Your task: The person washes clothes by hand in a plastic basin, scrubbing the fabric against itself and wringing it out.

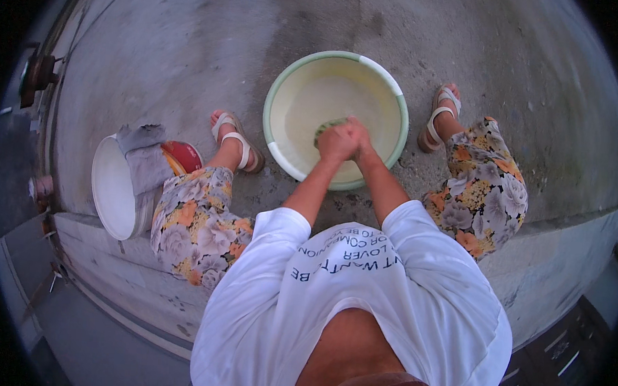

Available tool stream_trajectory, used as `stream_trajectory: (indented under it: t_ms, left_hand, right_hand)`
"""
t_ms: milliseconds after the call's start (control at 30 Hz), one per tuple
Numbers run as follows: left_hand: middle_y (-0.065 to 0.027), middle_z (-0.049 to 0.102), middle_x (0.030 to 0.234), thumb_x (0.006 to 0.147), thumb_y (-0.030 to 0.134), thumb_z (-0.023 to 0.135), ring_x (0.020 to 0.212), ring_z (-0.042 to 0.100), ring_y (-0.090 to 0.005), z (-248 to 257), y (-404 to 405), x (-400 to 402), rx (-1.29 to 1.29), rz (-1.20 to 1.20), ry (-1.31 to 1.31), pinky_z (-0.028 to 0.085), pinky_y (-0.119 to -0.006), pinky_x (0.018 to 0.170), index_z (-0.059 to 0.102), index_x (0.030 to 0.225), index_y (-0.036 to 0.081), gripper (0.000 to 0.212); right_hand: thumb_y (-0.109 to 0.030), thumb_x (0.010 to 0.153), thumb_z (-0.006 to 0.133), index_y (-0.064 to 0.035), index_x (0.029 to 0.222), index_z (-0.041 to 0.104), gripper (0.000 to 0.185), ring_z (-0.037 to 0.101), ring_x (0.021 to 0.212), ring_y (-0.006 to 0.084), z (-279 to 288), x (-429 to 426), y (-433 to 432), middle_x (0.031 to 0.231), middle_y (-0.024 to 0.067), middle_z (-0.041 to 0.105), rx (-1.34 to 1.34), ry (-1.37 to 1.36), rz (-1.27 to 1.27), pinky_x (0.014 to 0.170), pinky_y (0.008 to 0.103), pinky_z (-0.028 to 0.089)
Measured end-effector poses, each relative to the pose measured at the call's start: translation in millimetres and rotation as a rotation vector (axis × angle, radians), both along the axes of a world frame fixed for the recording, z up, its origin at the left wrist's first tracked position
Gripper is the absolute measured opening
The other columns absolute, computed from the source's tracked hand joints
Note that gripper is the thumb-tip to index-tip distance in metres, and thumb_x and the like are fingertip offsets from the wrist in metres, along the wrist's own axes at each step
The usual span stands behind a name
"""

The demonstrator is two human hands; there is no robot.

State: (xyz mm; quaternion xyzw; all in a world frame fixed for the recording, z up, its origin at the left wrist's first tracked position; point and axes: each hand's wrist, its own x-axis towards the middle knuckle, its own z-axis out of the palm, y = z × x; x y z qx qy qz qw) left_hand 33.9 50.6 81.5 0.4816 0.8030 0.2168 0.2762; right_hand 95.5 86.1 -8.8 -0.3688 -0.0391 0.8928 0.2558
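Note:
A round basin point(332, 186) with a pale yellow inside and a green and white rim sits on the concrete between my feet. Cloudy water point(313, 97) covers its bottom. My left hand point(336, 142) and my right hand point(360, 135) are pressed together over the near half of the basin, with a bunched green cloth point(323, 129) gripped between them. Part of the cloth sticks out on the left of my fists; the rest is hidden by my fingers. Both forearms reach in over the near rim.
To my left, a white plastic bucket point(113, 187) lies tipped on its side against the step, with a grey cloth point(144, 160) draped over it and a red label point(184, 156) on its wall. My sandalled feet flank the basin. A concrete ledge point(570, 246) runs beneath my legs.

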Motion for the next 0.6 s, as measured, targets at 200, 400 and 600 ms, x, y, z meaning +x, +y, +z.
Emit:
stream_trajectory:
  t_ms: [200,400,600]
  left_hand:
    - [-0.0138,0.053,0.062,0.064,0.032,0.045,0.058,0.052,-0.031,8,3,-35,0.009,0.277,0.004,0.04,-0.039,0.052,0.057,0.062,0.009,0.026]
    - [-0.0136,0.054,0.067,0.065,0.032,0.043,0.064,0.052,-0.0316,25,3,26,-0.068,0.066,-0.107,0.041,-0.038,0.058,0.057,0.064,0.008,0.028]
    - [-0.0128,0.054,0.068,0.065,0.032,0.044,0.063,0.052,-0.0299,-21,-13,-64,-0.062,0.453,-0.007,0.04,-0.038,0.059,0.054,0.062,0.007,0.028]
  right_hand:
    - [-0.024,0.078,0.041,-0.0071,0.071,0.045,0.019,0.047,0.053,0.0152,42,-28,-12,0.063,0.0042,0.047,0.019,-0.192,-0.137,0.049,0.0293,0.041]
    - [-0.029,0.08,0.038,-0.0059,0.075,0.047,0.025,0.049,0.06,0.0152,-29,27,8,0.067,0.0048,0.049,0.201,0.158,-0.049,0.053,0.0289,0.041]
    - [-0.025,0.076,0.045,-0.0056,0.065,0.048,0.023,0.044,0.057,0.0105,53,-42,-22,0.06,0.0014,0.045,0.365,-0.539,0.074,0.051,0.0244,0.036]
